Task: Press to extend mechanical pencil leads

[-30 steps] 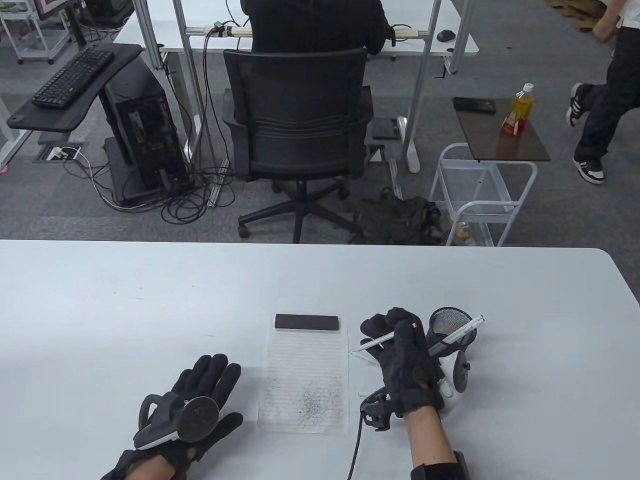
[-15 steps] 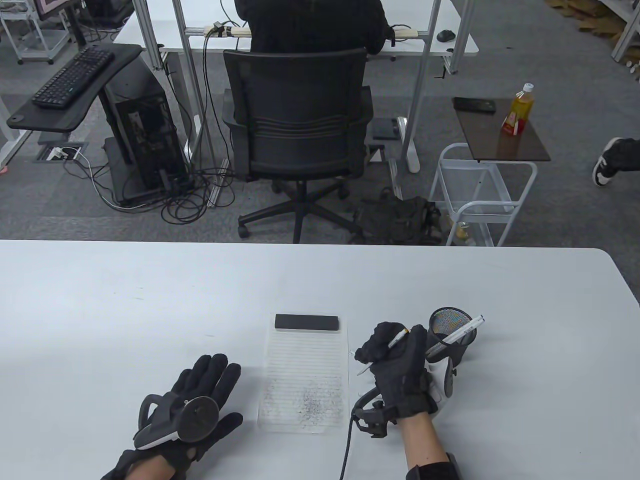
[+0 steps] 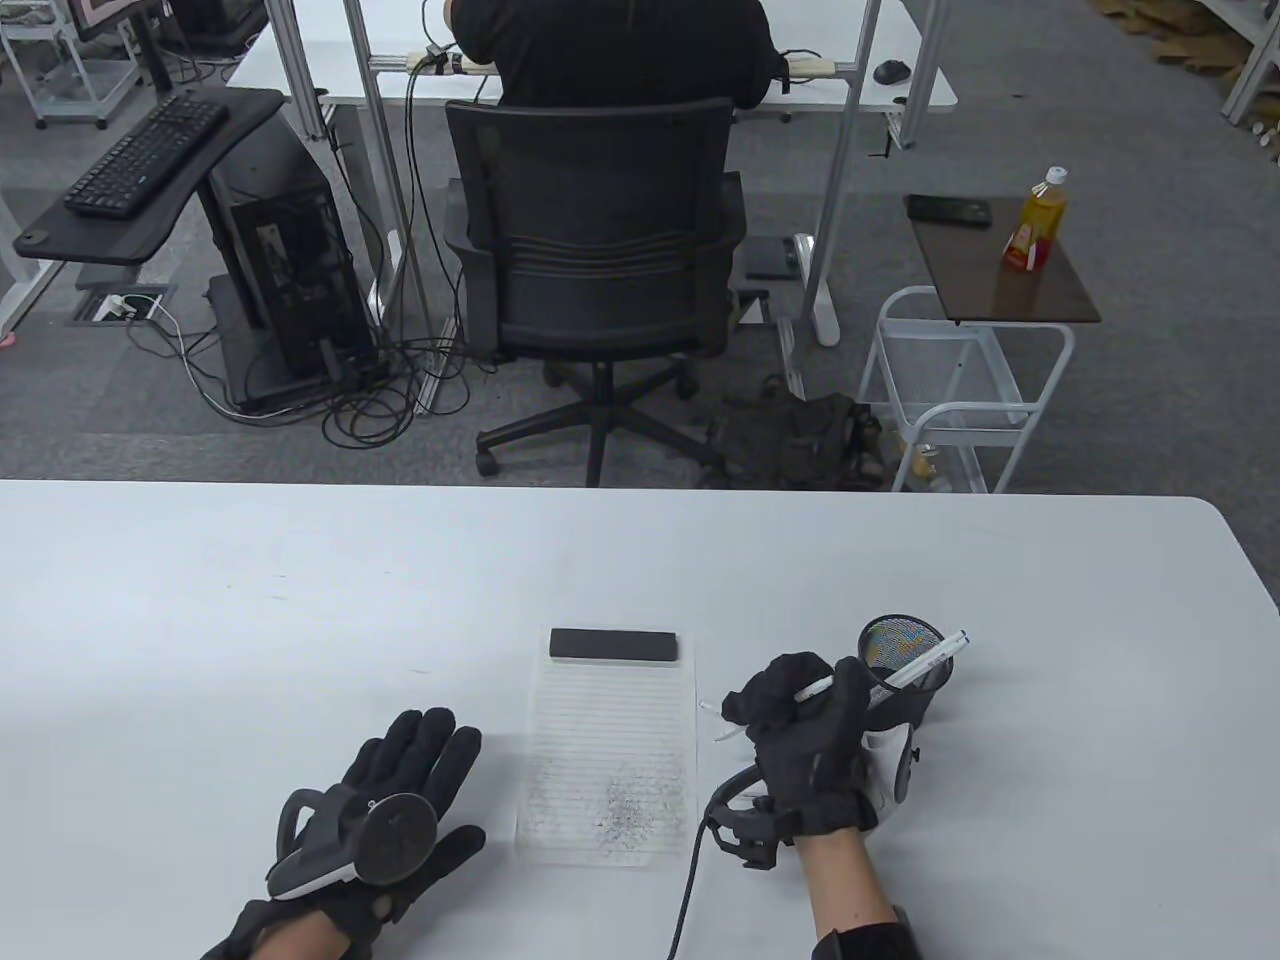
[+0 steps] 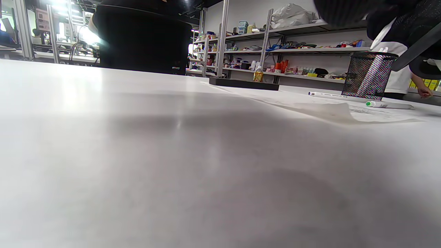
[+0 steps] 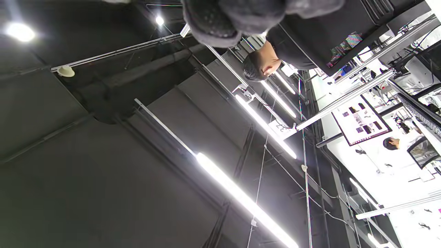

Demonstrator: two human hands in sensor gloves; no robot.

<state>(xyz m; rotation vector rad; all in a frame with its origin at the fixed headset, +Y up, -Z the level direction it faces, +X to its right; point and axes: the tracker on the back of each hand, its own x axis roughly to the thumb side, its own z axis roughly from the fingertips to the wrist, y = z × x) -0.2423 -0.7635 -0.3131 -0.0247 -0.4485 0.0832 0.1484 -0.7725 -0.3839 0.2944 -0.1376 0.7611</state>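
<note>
Leftmost, the left hand (image 3: 400,800) lies flat on the table (image 3: 200,620), fingers spread wide, holding nothing. At its 3 o'clock sits the paper (image 3: 610,750), a dark bar (image 3: 614,645) across its far end. Further right, the right hand (image 3: 810,745) grips a white pencil (image 3: 800,690), fingers curled around the barrel, tip end toward the paper. At 1 o'clock from that hand stands a mesh cup (image 3: 900,650) with another pen (image 3: 925,660) leaning in it. Two pens (image 4: 358,100) lie by the cup in the left wrist view. Whether lead shows at the tip is too small to tell; the right wrist view faces the ceiling.
</note>
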